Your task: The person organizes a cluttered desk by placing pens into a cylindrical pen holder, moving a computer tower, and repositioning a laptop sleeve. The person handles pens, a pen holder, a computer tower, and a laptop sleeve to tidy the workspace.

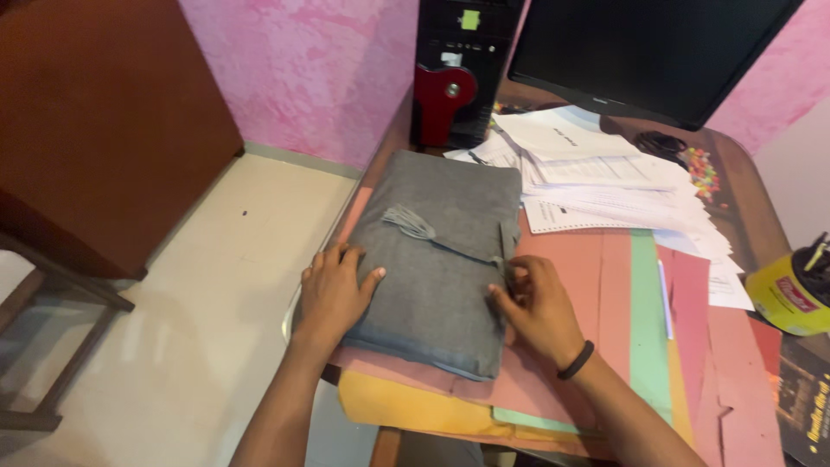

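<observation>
A grey cloth-covered folder point(445, 251) with a grey tie string point(411, 225) lies on a stack of pink, green and yellow paper folders point(605, 294) on a desk. My left hand point(333, 290) rests flat on the folder's left edge, fingers spread. My right hand point(538, 303) presses its fingertips against the folder's right edge, near where the string ends. A black band sits on my right wrist.
A pile of white printed papers point(605, 177) lies behind the folders. A black and red computer tower point(454, 73) and a dark monitor point(648, 47) stand at the back. A yellow pot point(791, 290) sits at the right. A white pen point(664, 298) lies on the folders.
</observation>
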